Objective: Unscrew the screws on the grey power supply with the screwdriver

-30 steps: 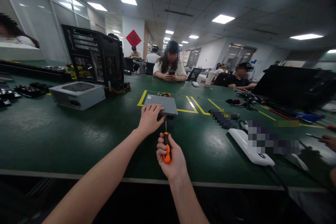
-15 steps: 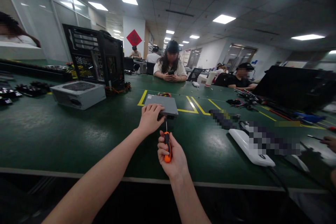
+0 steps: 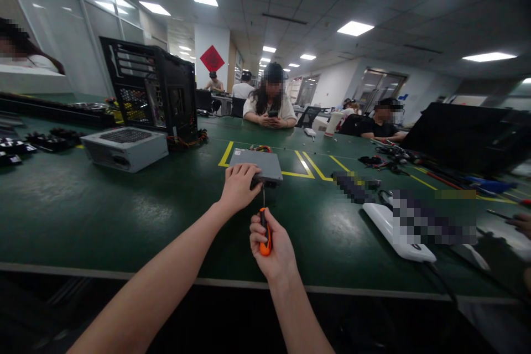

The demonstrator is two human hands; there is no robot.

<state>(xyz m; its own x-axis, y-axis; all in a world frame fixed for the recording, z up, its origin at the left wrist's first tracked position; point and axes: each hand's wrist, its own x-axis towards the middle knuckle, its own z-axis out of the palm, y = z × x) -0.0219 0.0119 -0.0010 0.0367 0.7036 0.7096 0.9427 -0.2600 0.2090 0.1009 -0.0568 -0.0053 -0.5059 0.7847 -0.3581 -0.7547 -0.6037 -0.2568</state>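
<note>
A grey computer power supply [image 3: 269, 165] lies on the green table ahead of me, with coloured wires at its far side. My left hand [image 3: 239, 185] grips its near left corner, fingers over the top and thumb at the front face. In my right hand [image 3: 274, 246] is an orange and black screwdriver [image 3: 266, 235], fingers wrapped round the handle. Its thin shaft points away from me and the tip meets the front face of the power supply; the exact contact point is too small to make out.
To the left sit a second, larger power supply [image 3: 126, 148] and a black computer case [image 3: 151, 88]. A white power bank-like device [image 3: 396, 231] with a cable lies to the right, near a black panel [image 3: 464, 141]. Across the table a person [image 3: 271, 102] holds a phone.
The screwdriver handle has turned slightly in my right hand, and the fingers on it have shifted a little. My left hand and the power supply stay in place.
</note>
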